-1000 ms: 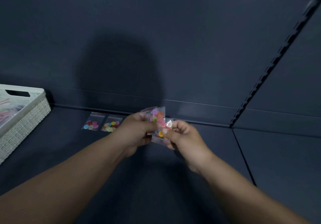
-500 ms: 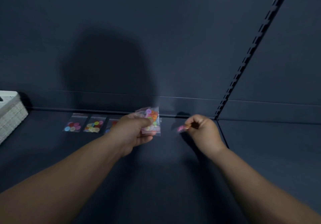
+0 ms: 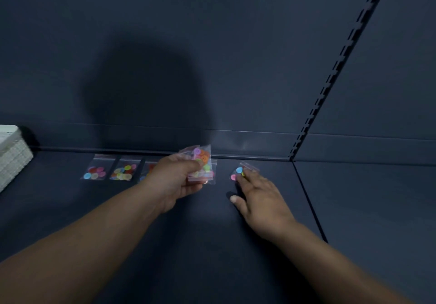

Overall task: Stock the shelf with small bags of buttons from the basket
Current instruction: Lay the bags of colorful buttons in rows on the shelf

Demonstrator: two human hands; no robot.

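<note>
So the right hand (image 3: 259, 197) has dropped from mid-air, and its straightened fingers now press one button bag (image 3: 237, 173) flat on the shelf (image 3: 212, 244) (next slot filled). To its left, the left hand (image 3: 173, 182) still grips the leftover bunch of bags (image 3: 203, 163).

Shelf (image 3: 212, 244) showing dark blue-grey, basket (image 3: 14, 162) showing white weave, clear bags (image 3: 124, 170) holding pink, blue, yellow, orange buttons (image 3: 127, 168).

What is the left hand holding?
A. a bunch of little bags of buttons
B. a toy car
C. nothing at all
A: the left hand grips a bunch of little bags, and colourful buttons show through the clear plastic.
</note>
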